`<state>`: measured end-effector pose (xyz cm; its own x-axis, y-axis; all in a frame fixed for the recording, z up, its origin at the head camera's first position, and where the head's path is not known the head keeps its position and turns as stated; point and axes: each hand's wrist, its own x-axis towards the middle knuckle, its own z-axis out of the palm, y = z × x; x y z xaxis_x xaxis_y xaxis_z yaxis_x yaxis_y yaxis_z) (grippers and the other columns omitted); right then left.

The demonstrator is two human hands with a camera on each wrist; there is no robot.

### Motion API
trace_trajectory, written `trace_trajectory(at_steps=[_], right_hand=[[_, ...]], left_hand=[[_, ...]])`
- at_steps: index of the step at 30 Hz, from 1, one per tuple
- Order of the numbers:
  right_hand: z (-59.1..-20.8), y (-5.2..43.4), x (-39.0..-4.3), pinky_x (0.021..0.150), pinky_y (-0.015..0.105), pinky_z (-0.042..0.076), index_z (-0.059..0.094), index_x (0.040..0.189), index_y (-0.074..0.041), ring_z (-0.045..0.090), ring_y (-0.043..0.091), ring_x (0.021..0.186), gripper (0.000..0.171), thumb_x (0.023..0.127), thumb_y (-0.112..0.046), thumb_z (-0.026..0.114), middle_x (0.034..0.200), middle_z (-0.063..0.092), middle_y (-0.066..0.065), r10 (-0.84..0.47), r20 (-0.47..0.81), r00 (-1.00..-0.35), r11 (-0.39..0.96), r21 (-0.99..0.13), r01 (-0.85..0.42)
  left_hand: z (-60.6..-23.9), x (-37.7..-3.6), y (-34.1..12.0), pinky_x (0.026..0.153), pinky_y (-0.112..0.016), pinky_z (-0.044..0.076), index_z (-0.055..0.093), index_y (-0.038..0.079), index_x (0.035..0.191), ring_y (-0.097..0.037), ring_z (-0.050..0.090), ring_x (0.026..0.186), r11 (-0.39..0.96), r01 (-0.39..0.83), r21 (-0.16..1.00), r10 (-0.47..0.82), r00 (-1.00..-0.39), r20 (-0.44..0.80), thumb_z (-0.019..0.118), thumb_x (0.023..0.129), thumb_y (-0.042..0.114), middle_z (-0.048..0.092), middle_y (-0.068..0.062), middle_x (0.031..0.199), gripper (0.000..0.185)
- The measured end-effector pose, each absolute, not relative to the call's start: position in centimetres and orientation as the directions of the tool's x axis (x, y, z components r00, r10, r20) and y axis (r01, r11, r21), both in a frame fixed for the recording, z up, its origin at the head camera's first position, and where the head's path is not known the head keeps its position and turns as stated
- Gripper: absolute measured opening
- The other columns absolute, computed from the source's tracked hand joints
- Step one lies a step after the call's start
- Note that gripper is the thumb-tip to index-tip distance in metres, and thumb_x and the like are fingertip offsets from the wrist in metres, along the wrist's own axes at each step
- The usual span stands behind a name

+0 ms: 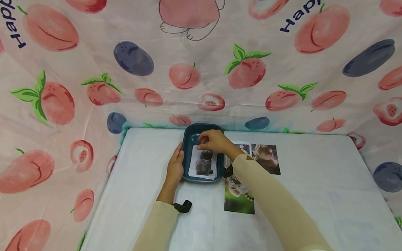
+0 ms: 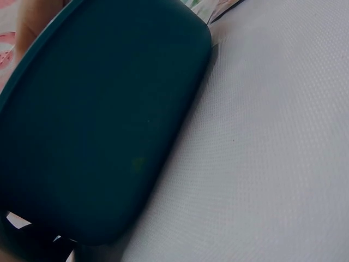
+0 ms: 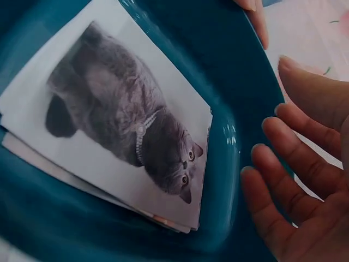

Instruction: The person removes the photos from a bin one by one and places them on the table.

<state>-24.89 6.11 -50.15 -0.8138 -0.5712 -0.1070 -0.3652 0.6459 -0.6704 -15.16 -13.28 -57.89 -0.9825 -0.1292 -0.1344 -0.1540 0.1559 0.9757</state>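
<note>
One dark teal rectangular plastic tray (image 1: pixel 187 140) is sitting at the upper centre of the head view on the white cloth-covered table (image 1: pixel 320 192), holding one small stack of printed photographs topped by a grey cat picture (image 1: pixel 204 163); at least three more loose animal photographs (image 1: pixel 267 156) are lying just right of the tray, partly hidden by the sleeve. The left hand (image 1: pixel 175 166) is lying with straight fingers against the tray's left outer wall. The right hand (image 1: pixel 214 140) is hovering over the tray's far end with fingers (image 3: pixel 283 180) loosely spread and gripping nothing.
</note>
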Motion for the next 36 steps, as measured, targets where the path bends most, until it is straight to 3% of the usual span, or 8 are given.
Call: trace_trajectory(at_steps=[11, 19, 26, 36], right_hand=[[-50.3, 4.0, -26.3, 0.090, 0.036, 0.058, 0.072, 0.124, -0.007, 0.069, 0.019, 0.097, 0.039, 0.095, -0.032, 0.073, 0.113, 0.075, 0.007, -0.580, -0.294, -0.760, 0.754, -0.547, -0.364], [-51.3, 3.9, -26.8, 0.101, 0.038, 0.054, 0.072, 0.125, -0.009, 0.067, 0.021, 0.109, 0.044, 0.093, -0.039, 0.075, 0.120, 0.074, 0.006, -0.536, -0.348, -0.769, 0.800, -0.502, -0.330], [-51.8, 3.7, -26.9, 0.096, 0.036, 0.055, 0.074, 0.121, -0.010, 0.067, 0.020, 0.103, 0.041, 0.092, -0.038, 0.076, 0.114, 0.075, 0.005, -0.533, -0.331, -0.779, 0.804, -0.486, -0.343], [-51.8, 3.9, -26.9, 0.081, 0.031, 0.055, 0.078, 0.102, -0.014, 0.064, 0.016, 0.088, 0.016, 0.089, -0.024, 0.079, 0.097, 0.074, 0.001, -0.551, -0.337, -0.764, 0.771, -0.556, -0.311]], left_hand=[[-57.8, -15.1, -13.2, 0.128, -0.053, 0.019, 0.035, 0.027, 0.160, -0.027, 0.023, 0.157, 0.140, -0.156, 0.978, -0.131, -0.982, -0.138, 0.035, 0.112, 0.036, 0.032, 0.001, 0.168, 0.049], [-57.8, -15.2, -13.2, 0.128, -0.052, 0.018, 0.035, 0.027, 0.161, -0.025, 0.022, 0.158, 0.143, -0.155, 0.977, -0.135, -0.981, -0.136, 0.034, 0.112, 0.038, 0.031, 0.002, 0.168, 0.050], [-57.7, -15.2, -13.2, 0.128, -0.052, 0.019, 0.035, 0.024, 0.161, -0.026, 0.022, 0.157, 0.154, -0.141, 0.978, -0.135, -0.984, -0.121, 0.035, 0.112, 0.036, 0.031, 0.000, 0.168, 0.050], [-57.7, -15.2, -13.3, 0.129, -0.050, 0.018, 0.034, 0.023, 0.161, -0.025, 0.021, 0.158, 0.146, -0.137, 0.980, -0.133, -0.984, -0.118, 0.035, 0.112, 0.036, 0.031, 0.002, 0.168, 0.050]])
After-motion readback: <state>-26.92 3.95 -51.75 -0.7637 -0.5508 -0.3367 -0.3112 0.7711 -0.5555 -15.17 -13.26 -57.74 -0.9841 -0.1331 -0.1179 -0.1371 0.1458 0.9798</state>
